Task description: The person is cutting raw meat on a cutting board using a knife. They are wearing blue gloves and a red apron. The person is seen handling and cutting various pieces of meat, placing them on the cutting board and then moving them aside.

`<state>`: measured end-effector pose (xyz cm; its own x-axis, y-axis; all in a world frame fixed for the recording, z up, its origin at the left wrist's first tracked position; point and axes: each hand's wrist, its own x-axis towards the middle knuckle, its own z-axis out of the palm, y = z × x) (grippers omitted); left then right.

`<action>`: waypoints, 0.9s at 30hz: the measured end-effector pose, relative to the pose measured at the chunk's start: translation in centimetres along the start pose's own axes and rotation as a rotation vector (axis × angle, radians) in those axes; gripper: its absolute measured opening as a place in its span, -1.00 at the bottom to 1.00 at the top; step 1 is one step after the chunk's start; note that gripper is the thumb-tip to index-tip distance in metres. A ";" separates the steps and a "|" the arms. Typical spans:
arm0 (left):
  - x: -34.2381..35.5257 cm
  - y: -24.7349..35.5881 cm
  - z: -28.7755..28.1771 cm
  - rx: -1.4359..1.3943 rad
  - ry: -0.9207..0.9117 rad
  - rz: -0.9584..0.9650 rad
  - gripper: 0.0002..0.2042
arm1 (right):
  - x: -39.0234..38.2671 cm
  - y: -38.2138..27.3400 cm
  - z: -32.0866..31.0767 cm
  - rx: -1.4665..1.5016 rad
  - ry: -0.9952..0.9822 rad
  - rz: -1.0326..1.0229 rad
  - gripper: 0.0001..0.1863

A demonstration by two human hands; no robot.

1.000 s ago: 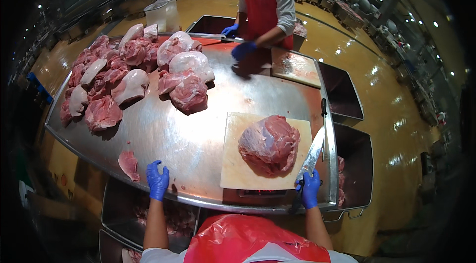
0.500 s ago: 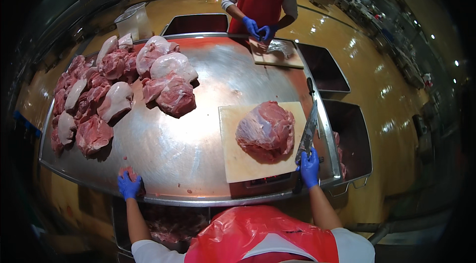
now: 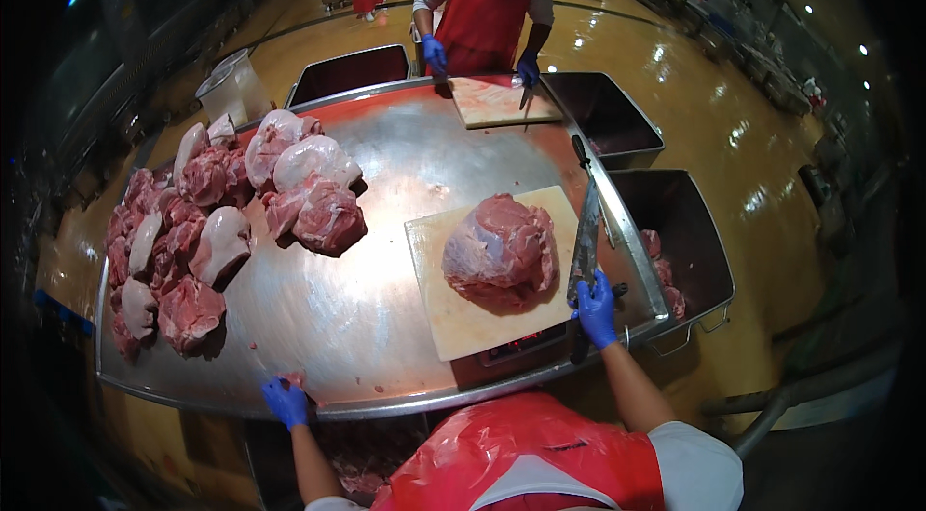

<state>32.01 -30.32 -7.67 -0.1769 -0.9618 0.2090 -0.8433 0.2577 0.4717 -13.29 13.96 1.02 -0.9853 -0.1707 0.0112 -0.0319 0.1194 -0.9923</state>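
Note:
At the table's front edge my blue-gloved left hand (image 3: 285,403) has its fingers curled against a small meat scrap (image 3: 294,379). My blue-gloved right hand (image 3: 596,311) is closed at a knife (image 3: 582,265) lying along the right side. A dark handle shows below that hand, and part of the grip is hidden. Another black handle (image 3: 580,148) sticks out at the far end of the blade. Just left of the knife, a large boned-looking cut of raw meat (image 3: 500,251) rests on a pale cutting board (image 3: 434,304), touched by neither hand.
Several large skin-on meat cuts (image 3: 193,241) are heaped on the left of the metal table (image 3: 328,318). Bins (image 3: 699,251) flank its right side. Across the table, a person in a red apron (image 3: 487,5) stands at another cutting board (image 3: 502,104).
My view has turned somewhat. My left hand has slid rightward along the front edge with the scrap. My right hand stays by the knife. The person opposite has parted their hands.

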 end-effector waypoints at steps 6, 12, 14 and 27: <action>-6.7 -2.4 -2.2 -0.018 0.290 0.055 -0.83 | 0.2 0.8 -0.5 -0.065 -0.005 -0.065 -0.52; -7.1 -5.8 -6.4 -0.251 0.419 -0.194 -0.73 | -0.6 0.6 -0.5 -0.096 0.006 -0.098 -0.50; -5.2 -6.7 -10.3 -0.304 0.530 -0.163 -0.71 | -0.5 0.4 -0.3 -0.050 0.000 -0.089 -0.49; -7.4 -8.3 -14.8 0.207 -0.290 0.186 -0.81 | -0.5 1.2 0.1 0.112 0.048 -0.016 -0.49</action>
<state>47.79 -23.99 -0.46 -0.4475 -0.8942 0.0102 -0.8624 0.4345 0.2597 -12.80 14.13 -0.19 -0.9918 -0.1244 0.0302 -0.0312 0.0067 -0.9995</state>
